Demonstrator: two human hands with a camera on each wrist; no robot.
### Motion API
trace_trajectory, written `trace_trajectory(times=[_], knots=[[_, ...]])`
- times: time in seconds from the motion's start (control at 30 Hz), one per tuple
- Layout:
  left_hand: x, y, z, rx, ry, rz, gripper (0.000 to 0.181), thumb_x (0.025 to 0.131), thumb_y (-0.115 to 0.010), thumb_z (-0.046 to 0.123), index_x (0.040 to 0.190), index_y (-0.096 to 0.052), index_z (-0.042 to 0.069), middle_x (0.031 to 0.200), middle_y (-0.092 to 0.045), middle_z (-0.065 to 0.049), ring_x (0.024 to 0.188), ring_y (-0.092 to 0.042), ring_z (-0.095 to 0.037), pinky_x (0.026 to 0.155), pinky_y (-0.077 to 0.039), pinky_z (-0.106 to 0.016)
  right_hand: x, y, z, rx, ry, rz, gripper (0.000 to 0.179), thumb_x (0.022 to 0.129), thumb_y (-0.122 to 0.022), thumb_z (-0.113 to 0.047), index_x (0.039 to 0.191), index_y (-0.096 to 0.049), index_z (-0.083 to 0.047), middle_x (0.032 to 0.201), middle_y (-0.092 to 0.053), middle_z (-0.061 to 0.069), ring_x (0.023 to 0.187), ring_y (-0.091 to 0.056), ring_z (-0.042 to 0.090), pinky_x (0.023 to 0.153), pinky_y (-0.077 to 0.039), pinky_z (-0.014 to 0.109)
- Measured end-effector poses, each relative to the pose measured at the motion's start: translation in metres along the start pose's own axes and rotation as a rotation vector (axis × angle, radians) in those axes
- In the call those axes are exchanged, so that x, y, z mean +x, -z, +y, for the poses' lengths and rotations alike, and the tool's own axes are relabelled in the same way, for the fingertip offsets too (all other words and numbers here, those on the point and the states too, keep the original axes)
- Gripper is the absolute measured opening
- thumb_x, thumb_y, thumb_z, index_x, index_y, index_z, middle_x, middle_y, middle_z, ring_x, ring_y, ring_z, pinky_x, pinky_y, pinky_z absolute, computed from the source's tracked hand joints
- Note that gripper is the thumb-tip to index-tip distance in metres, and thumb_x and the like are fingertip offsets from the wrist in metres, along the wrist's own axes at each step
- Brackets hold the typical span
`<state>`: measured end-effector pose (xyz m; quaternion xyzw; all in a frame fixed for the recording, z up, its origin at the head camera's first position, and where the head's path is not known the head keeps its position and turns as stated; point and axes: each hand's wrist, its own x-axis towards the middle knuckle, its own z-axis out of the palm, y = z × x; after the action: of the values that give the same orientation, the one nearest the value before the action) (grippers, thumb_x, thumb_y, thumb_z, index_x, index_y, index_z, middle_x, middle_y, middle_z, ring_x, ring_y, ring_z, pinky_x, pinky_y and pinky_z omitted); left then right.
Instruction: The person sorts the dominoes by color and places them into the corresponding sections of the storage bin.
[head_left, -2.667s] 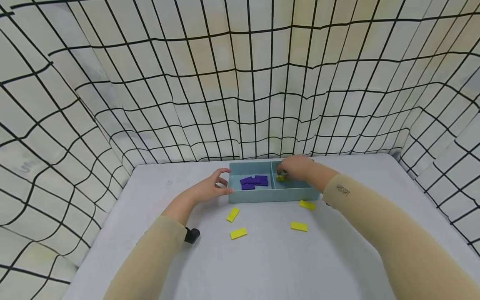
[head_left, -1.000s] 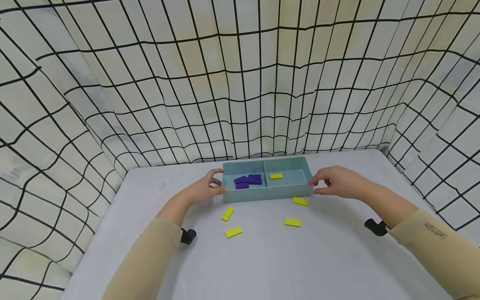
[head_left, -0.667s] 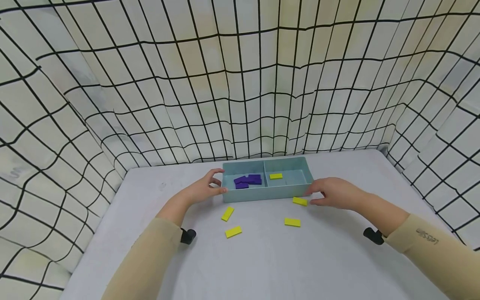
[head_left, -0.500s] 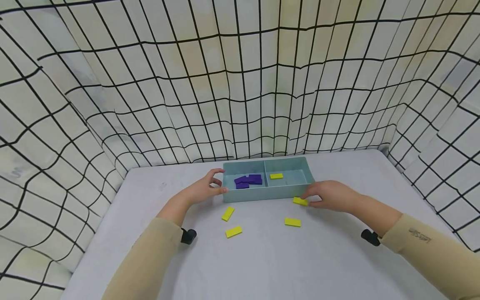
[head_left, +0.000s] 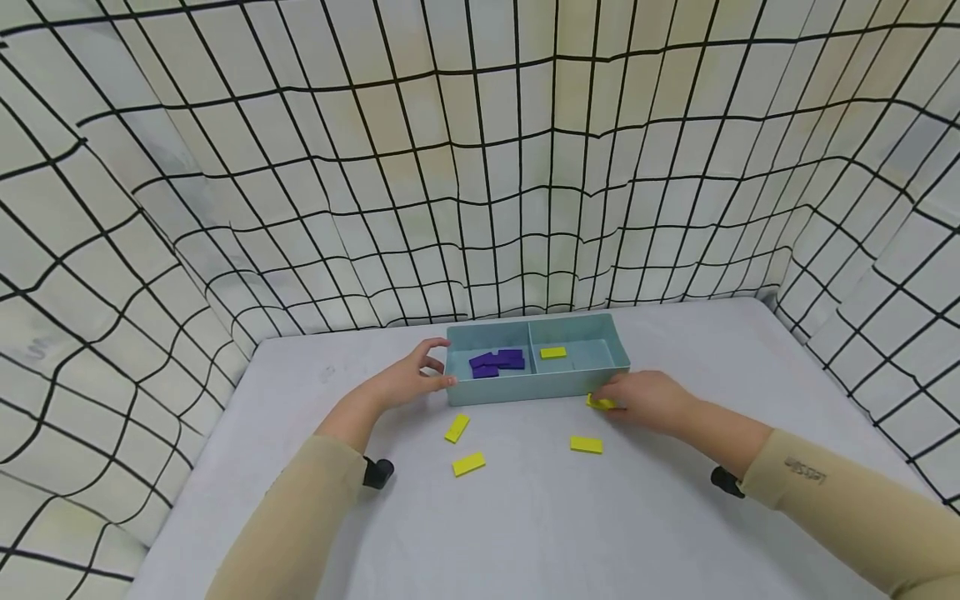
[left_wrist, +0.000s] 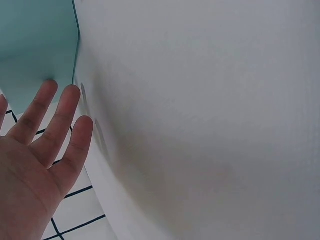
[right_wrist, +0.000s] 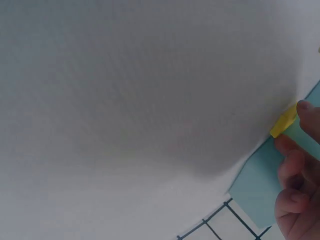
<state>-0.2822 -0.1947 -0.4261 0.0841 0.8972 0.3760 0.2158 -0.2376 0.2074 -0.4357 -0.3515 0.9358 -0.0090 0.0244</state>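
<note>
My left hand (head_left: 408, 379) is at the left end of a light blue two-compartment box (head_left: 540, 387). In the left wrist view its fingers (left_wrist: 66, 107) are spread and extended, with fingertips against the box wall. My right hand (head_left: 651, 400) is in front of the box's right end. Its thumb and index finger pinch a small yellow rectangular tile (right_wrist: 284, 121) that lies close to the box's front wall; the fingers partly cover it in the head view. Several purple tiles (head_left: 497, 362) lie in the left compartment, and one yellow tile (head_left: 553, 352) is in the right one.
Three more yellow tiles lie on the white table (head_left: 525, 525): a slanted tile (head_left: 457, 428), a nearer left tile (head_left: 468, 464) and a right tile (head_left: 586, 445). Black netting (head_left: 495, 200) over pale walls rises behind and beside the table.
My right hand has left the right compartment, where a yellow tile now lies, then moved down to the tile by the front wall and closed its fingers on it. The left hand stays by the box.
</note>
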Motion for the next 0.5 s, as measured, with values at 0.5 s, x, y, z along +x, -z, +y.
trace_trajectory(times=[0.5], knots=[[-0.0008, 0.0, 0.0008, -0.002, 0.0, 0.005, 0.077, 0.093, -0.068, 0.044, 0.152, -0.021, 0.033, 0.142, -0.048, -0.012, 0.13, -0.049, -0.034, 0.107, -0.037, -0.056, 0.0049, -0.009, -0.0031, -0.036, -0.05, -0.002, 0.022, 0.085, -0.079, -0.019, 0.107, -0.075, -0.023, 0.093, -0.068, -0.007, 0.075, -0.06, 0.009, 0.066, -0.053, 0.027]])
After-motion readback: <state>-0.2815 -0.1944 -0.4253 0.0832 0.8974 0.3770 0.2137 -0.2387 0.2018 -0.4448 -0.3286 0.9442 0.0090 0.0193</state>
